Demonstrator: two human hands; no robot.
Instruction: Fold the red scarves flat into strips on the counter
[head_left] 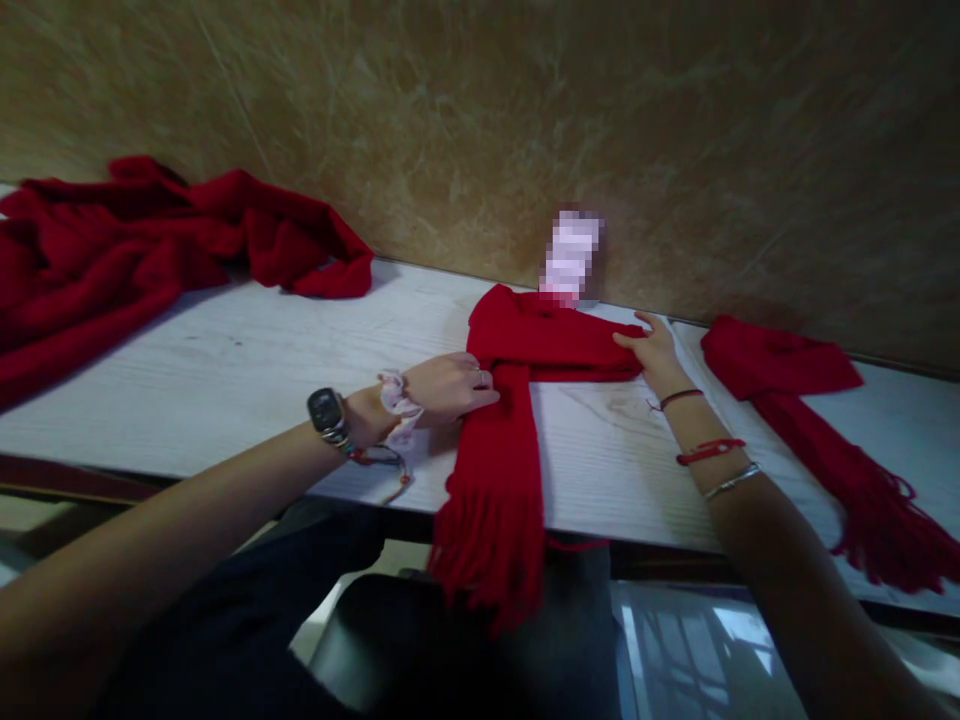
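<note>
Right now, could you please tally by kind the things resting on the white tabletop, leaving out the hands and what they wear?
Middle scarf and right scarf, both red and fringed: 2
Heap of red fabric, counted as one because its separate pieces cannot be told: 1
Pixelated phone-like object: 1
Total: 4

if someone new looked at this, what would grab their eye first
Most likely the bright red scarf at the centre of the white tabletop, with the left hand and right hand on it and its fringe hanging past the near edge. Next come the heap of red fabric at the left and another red fringed scarf at the right. A pale, pixelated shape shows against the brown wall.
</note>
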